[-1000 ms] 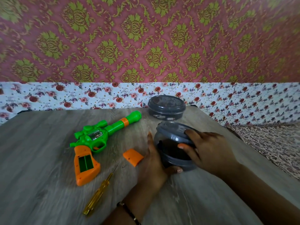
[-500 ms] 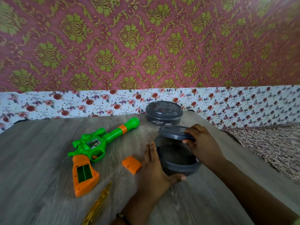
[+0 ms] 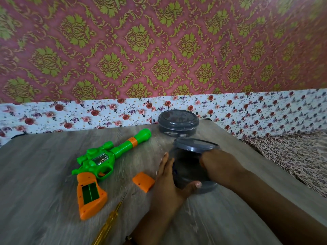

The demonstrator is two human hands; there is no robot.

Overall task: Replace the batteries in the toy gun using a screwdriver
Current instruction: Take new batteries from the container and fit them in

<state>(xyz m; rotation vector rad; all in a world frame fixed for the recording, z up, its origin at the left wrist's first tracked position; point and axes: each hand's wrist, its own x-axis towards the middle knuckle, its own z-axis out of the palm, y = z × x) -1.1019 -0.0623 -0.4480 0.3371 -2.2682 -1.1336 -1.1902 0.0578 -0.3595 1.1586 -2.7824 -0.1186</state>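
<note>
A green and orange toy gun lies on the wooden table, its battery compartment open in the orange grip. The orange battery cover lies loose to its right. A yellow-handled screwdriver rests near the front edge. My left hand wraps the left side of a grey round container. The lid is tilted up at the back of that container. My right hand reaches over the rim with its fingers down inside; whether they hold anything is hidden.
A second grey container with its lid on stands behind the first, near the table's far edge, with small metallic items showing through its side. A patterned cloth lies beyond the table's right edge. Floral and damask wall coverings rise behind.
The lid has come off the near container and tilted up at the back. My right hand moved from the lid's rim down into the container. My left hand kept steadying it.
</note>
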